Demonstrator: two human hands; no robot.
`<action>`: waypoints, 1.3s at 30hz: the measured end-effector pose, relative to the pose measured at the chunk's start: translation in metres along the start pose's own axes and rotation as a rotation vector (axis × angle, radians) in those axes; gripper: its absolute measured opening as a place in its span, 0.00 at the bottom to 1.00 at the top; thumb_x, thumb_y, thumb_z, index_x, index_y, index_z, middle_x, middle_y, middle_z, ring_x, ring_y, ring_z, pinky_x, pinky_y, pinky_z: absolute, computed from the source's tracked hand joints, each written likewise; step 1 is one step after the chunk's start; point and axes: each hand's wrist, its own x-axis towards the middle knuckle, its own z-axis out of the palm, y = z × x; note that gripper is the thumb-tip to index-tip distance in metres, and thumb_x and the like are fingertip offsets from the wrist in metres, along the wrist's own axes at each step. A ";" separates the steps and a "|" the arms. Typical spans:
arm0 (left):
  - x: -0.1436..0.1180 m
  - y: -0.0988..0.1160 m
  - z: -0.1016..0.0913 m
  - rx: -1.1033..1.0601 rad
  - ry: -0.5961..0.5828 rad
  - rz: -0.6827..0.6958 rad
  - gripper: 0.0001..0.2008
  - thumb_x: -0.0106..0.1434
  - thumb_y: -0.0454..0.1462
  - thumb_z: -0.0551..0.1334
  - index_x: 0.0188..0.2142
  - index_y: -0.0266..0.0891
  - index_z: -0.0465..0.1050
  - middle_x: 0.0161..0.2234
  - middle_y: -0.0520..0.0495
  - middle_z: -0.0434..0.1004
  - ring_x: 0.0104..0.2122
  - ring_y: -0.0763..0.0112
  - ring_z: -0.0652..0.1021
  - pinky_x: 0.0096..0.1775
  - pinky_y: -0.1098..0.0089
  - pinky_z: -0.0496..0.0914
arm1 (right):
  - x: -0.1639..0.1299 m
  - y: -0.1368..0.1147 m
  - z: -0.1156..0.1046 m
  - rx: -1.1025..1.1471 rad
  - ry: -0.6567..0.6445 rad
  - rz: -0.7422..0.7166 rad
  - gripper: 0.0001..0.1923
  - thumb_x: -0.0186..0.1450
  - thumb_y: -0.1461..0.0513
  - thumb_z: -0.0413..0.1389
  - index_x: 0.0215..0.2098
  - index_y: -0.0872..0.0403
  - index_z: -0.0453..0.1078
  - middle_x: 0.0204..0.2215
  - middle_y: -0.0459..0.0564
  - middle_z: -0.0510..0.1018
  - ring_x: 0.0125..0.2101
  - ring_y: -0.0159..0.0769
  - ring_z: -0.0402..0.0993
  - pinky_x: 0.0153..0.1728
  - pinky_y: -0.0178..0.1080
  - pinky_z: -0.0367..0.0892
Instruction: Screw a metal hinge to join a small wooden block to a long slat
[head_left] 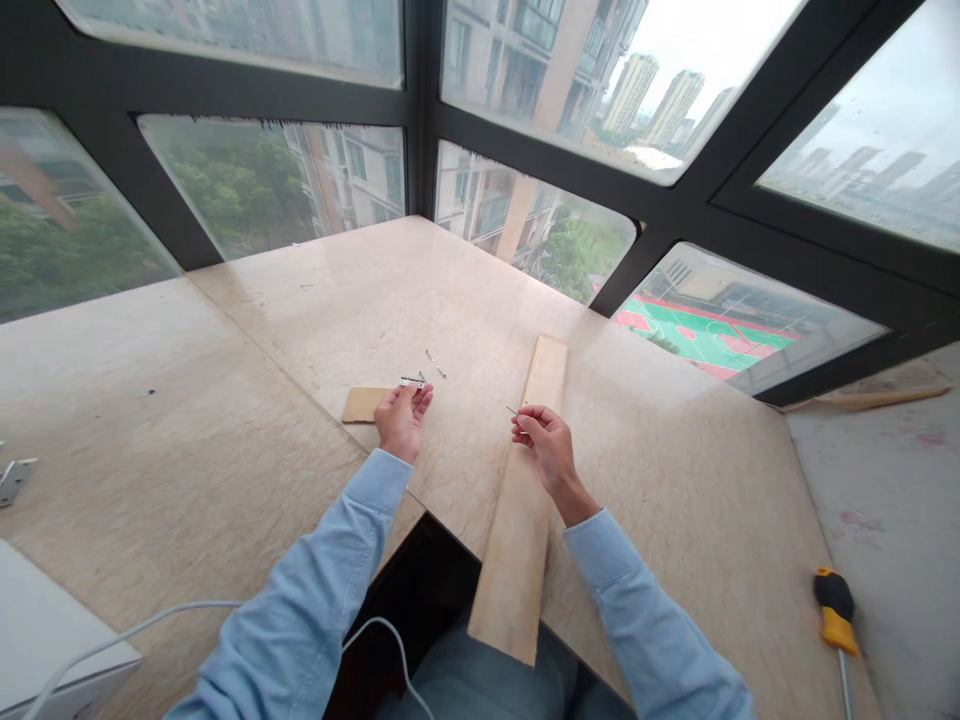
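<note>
My left hand (402, 418) is raised over the marble sill with a small metal piece (412, 381) pinched at its fingertips. Just beyond that hand lies a small wooden block (363, 404). My right hand (546, 440) pinches a thin screw (511, 409) between thumb and forefinger, above a long wooden plank (525, 500). The plank runs from my lap out toward the window. Two loose screws (435, 364) lie on the sill past my left hand.
A yellow-handled screwdriver (835, 610) lies at the right on the sill. A metal hinge (15, 478) rests at the far left edge. A white box (45, 630) with a white cable (180, 610) sits at lower left. Dark-framed windows (420, 110) enclose the sill.
</note>
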 end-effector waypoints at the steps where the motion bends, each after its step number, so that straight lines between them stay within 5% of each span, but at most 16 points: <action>1: 0.002 0.004 0.000 -0.017 0.021 -0.019 0.04 0.57 0.26 0.61 0.30 0.33 0.69 0.25 0.47 0.77 0.28 0.73 0.81 0.37 0.73 0.76 | 0.000 0.002 0.000 -0.004 -0.008 0.007 0.11 0.51 0.58 0.63 0.31 0.55 0.72 0.28 0.47 0.78 0.25 0.30 0.73 0.27 0.34 0.71; 9: 0.005 0.014 0.000 -0.023 0.087 -0.025 0.06 0.54 0.25 0.58 0.30 0.35 0.67 0.25 0.48 0.76 0.29 0.73 0.81 0.37 0.72 0.76 | 0.009 -0.002 0.025 -0.044 -0.107 0.016 0.12 0.52 0.57 0.63 0.32 0.55 0.73 0.28 0.47 0.79 0.26 0.31 0.75 0.29 0.35 0.74; 20: -0.028 -0.007 0.007 0.213 -0.100 -0.076 0.09 0.49 0.33 0.61 0.32 0.37 0.69 0.26 0.51 0.76 0.21 0.78 0.75 0.24 0.78 0.67 | 0.050 0.014 0.091 -0.203 -0.291 0.021 0.10 0.51 0.65 0.60 0.32 0.56 0.75 0.29 0.48 0.80 0.27 0.31 0.77 0.27 0.33 0.74; 24: -0.028 -0.006 0.006 0.229 -0.098 -0.081 0.09 0.48 0.33 0.60 0.32 0.37 0.69 0.26 0.51 0.75 0.20 0.78 0.74 0.23 0.78 0.66 | 0.050 0.016 0.097 -0.258 -0.353 -0.011 0.10 0.52 0.65 0.60 0.33 0.55 0.78 0.33 0.49 0.82 0.30 0.33 0.78 0.29 0.34 0.74; 28: -0.025 -0.004 0.004 0.257 -0.090 -0.024 0.10 0.48 0.36 0.61 0.32 0.37 0.70 0.28 0.51 0.76 0.21 0.78 0.74 0.24 0.78 0.65 | 0.036 0.012 0.076 -0.278 -0.364 -0.039 0.08 0.55 0.63 0.58 0.33 0.54 0.78 0.32 0.49 0.82 0.31 0.35 0.80 0.29 0.34 0.74; 33: -0.034 -0.005 0.009 0.397 -0.159 0.100 0.08 0.50 0.36 0.60 0.31 0.37 0.71 0.28 0.49 0.77 0.21 0.77 0.73 0.24 0.76 0.65 | 0.007 -0.002 0.021 -0.253 -0.305 -0.102 0.12 0.57 0.57 0.59 0.36 0.54 0.78 0.35 0.52 0.83 0.31 0.36 0.80 0.31 0.37 0.74; 39: -0.075 -0.024 0.010 0.922 -0.675 0.395 0.08 0.55 0.38 0.62 0.35 0.39 0.75 0.35 0.42 0.80 0.34 0.62 0.79 0.36 0.65 0.72 | -0.035 -0.005 -0.066 -0.232 -0.087 -0.129 0.13 0.58 0.54 0.62 0.36 0.53 0.78 0.34 0.52 0.83 0.30 0.36 0.78 0.31 0.39 0.73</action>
